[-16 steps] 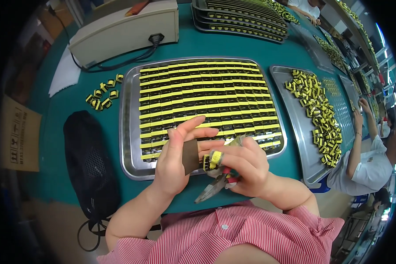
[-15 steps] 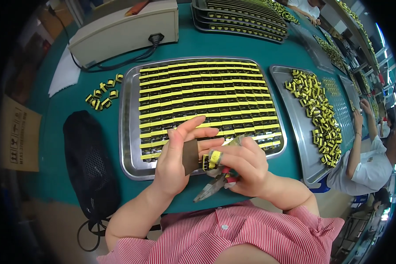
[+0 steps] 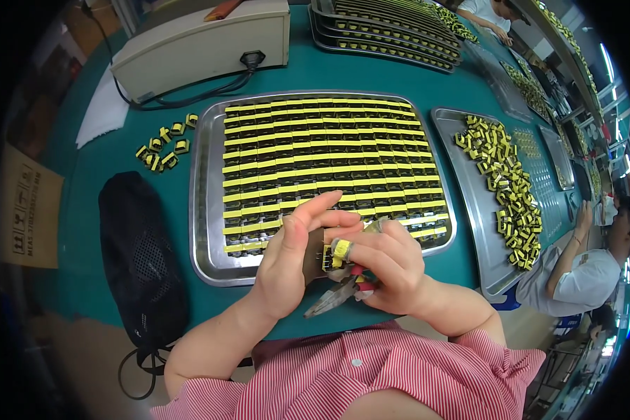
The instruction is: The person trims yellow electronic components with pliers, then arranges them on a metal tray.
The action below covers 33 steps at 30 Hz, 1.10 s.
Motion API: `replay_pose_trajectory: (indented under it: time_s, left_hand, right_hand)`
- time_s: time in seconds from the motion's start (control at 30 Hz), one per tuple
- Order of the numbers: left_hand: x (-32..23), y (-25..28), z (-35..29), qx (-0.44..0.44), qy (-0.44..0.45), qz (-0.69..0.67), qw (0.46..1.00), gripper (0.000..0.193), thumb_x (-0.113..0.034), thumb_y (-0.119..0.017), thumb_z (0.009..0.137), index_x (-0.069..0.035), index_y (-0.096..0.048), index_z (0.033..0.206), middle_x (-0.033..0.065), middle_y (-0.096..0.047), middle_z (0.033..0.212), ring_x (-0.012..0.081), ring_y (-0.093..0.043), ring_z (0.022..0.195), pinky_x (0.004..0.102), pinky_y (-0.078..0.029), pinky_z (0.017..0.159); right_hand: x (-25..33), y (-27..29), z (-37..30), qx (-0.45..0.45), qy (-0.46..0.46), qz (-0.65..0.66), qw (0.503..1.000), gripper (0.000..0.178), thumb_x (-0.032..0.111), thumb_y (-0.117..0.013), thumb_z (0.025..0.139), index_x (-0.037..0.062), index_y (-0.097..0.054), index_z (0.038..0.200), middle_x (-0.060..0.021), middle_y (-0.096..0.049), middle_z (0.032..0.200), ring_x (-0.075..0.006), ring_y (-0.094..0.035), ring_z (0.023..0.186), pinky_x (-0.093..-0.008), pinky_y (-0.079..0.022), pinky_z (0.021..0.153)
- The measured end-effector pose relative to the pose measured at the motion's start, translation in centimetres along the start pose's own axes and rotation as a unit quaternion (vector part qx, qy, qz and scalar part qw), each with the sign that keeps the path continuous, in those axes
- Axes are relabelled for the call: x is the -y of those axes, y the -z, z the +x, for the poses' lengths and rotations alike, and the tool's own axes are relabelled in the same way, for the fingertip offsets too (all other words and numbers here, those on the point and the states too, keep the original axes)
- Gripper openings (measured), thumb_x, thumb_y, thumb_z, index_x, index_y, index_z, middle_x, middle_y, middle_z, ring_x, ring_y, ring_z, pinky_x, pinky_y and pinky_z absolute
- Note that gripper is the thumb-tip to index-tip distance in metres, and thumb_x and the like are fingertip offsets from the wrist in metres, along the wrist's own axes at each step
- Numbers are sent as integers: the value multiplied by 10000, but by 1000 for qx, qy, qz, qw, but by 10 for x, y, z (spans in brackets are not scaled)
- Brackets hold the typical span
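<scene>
My right hand (image 3: 396, 269) is closed on a small yellow-and-black transformer (image 3: 341, 250), its row of metal pins turned toward my left palm. The same hand also holds a pair of pliers (image 3: 332, 299) with red on the handles, the jaws pointing down and left. My left hand (image 3: 287, 255) is upright and cupped beside the transformer, fingers stretched out. A brown pad (image 3: 313, 253) lies against its palm, partly hidden. Both hands are over the near edge of a metal tray (image 3: 206, 264) filled with tight rows of similar transformers.
Right of it, another tray (image 3: 484, 234) bears a loose heap of transformers. Several loose ones (image 3: 166, 150) lie at the left, near a black pouch (image 3: 143, 255). A beige box-shaped device (image 3: 203, 52) with a cable and stacked full trays (image 3: 385, 45) stand behind. Co-workers sit at the right.
My left hand has tilted and moved slightly right, its fingers closer to the transformer; less of the brown pad shows. The right hand keeps hold of the transformer and pliers.
</scene>
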<state>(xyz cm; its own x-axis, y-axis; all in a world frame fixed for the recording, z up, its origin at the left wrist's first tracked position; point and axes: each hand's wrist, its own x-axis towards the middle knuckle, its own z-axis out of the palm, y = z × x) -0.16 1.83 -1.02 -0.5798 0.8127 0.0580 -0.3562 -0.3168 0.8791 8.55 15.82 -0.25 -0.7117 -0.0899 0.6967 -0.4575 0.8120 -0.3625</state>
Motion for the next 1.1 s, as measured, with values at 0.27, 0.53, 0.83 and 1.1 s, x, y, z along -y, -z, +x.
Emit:
replay_pose_trajectory:
  time_s: [0.27,0.53,0.83,1.1]
  left_hand:
    - [3,0,-2,21,6,95,995,750,-591,-184,890,4,-247,1341,203,-433,1235,257,-494,1086,351,-387,925]
    - [6,1,-1,32,27,83,996,748,-590,-157,892,2,-247,1341,201,-459,1217,238,-500,1072,333,-398,913]
    - [-2,-5,-1,17,85,18,996,760,-599,-131,885,-3,-248,1341,201,-464,1224,246,-502,1076,328,-426,891]
    - [-7,-9,-3,8,122,-94,988,628,-468,-140,947,10,-257,1337,199,-454,1246,238,-485,1106,328,-390,935]
  right_hand:
    - [3,-2,1,6,5,-21,1000,441,76,-640,462,17,-584,895,-84,-611,862,-211,-446,561,-302,-356,494]
    - [8,4,2,34,-1,-30,999,406,76,-640,489,15,-582,885,-95,-615,915,-201,-455,576,-297,-363,503]
    - [4,2,1,31,-4,23,999,449,52,-644,470,17,-591,915,-98,-612,924,-212,-477,608,-304,-378,521]
    - [5,0,0,15,2,50,999,448,66,-638,489,22,-599,933,-97,-609,908,-221,-492,619,-305,-394,532]
